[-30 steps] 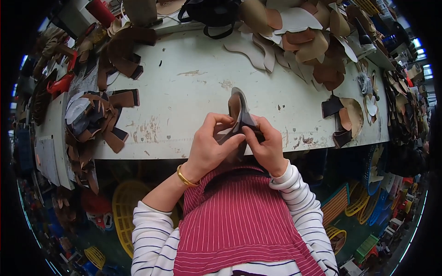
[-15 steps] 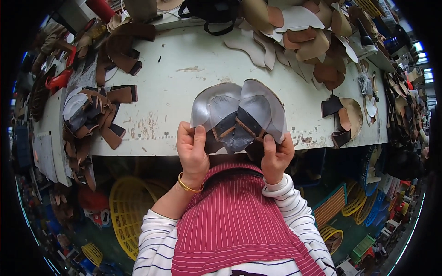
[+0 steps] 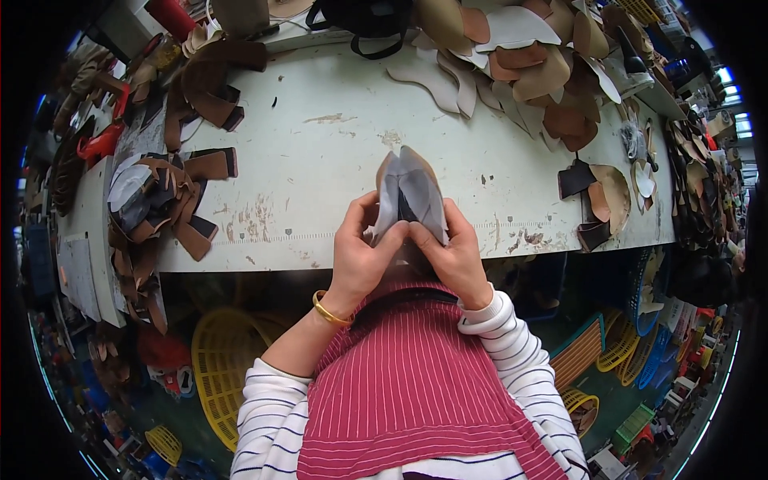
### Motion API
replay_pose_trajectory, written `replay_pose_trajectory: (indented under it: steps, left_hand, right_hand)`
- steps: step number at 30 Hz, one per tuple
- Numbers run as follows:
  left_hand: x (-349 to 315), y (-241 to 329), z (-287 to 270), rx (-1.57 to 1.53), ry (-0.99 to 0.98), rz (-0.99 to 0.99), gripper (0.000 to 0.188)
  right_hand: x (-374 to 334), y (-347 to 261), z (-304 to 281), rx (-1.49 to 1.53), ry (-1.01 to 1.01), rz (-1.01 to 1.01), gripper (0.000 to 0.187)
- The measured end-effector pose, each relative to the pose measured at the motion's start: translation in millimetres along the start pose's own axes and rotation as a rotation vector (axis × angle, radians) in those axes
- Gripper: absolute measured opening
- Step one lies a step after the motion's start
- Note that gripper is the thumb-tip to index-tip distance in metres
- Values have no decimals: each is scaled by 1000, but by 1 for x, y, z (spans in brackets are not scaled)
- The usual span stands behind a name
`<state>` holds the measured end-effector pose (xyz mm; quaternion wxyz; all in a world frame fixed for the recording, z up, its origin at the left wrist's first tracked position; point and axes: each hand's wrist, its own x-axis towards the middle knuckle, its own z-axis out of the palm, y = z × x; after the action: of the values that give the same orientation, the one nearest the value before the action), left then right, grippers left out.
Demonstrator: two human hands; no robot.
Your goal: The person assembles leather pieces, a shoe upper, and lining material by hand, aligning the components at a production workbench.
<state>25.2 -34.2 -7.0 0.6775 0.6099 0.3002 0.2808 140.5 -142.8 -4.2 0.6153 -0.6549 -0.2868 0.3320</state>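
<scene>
Through the head view, I see the bare left hand (image 3: 358, 252) closed on one side of a folded, curved piece with grey lining and a tan outer edge (image 3: 421, 192). Thumb on the near inner edge, fingers curled round the outside. The bare right hand (image 3: 454, 254) grips the other side the same way; I read the thumb tips as close together at the near end. Piece stands partly folded, its two halves rising to points, opening toward me, above the front edge of a long, scuffed white worktable (image 3: 320, 176).

Near the wrists I note a smooth gold-coloured bangle (image 3: 330, 310) on the left and, below, a red apron with thin white stripes (image 3: 408, 368).

Further out, left on the table: a tangled heap of brown and black strips (image 3: 172, 192). Right: a tan curved piece with black ends (image 3: 614, 200). Far right: a large overlapping pile of tan, brown and white flat pieces (image 3: 544, 72). Far middle: a black bag with a looped strap (image 3: 368, 16). Under the table, left, I log a yellow openwork plastic basket (image 3: 210, 376).
</scene>
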Motion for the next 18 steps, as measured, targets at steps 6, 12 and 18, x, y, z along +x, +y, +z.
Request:
replay_pose_trajectory:
  steps: [6, 12, 18]
  left_hand:
    - [7, -7, -29, -186, 314, 31, 21]
    - [18, -19, -72, -23, 66, 105, 53]
    - [-2, 6, 17, 202, -296, 213, 127]
  right_hand:
    - [-12, 2, -19, -125, 429, -343, 27]
    - [-9, 18, -69, 75, 523, -267, 31]
    - [-7, 3, -15, 146, 259, -171, 42]
